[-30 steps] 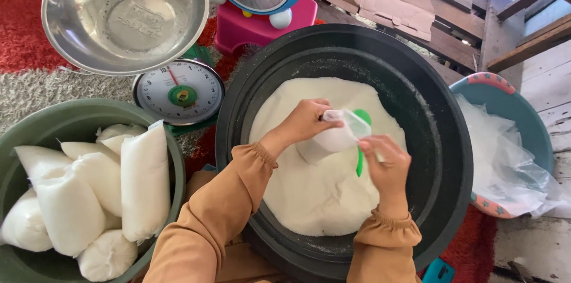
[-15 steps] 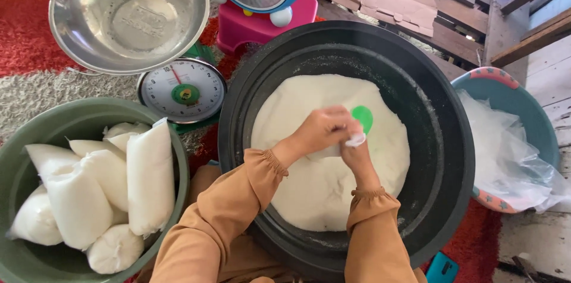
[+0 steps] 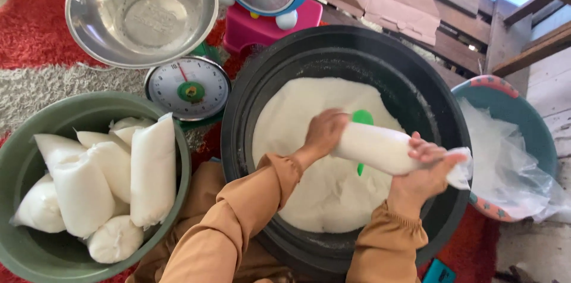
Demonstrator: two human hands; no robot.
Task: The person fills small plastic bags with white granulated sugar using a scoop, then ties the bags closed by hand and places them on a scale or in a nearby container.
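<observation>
Filled bag (image 3: 380,149) is up out of the white powder (image 3: 321,158) now — half a second ago both hands were bunched low at the middle of the black tub (image 3: 250,110), bag mostly hidden. Now it lies sideways above the powder. Left hand (image 3: 324,131) cups its bottom end; right hand (image 3: 425,170) has swung out toward the tub's right rim, gripping the neck. Green scoop (image 3: 361,119) — a second ago beside the fingers, now mostly behind the bag.
</observation>
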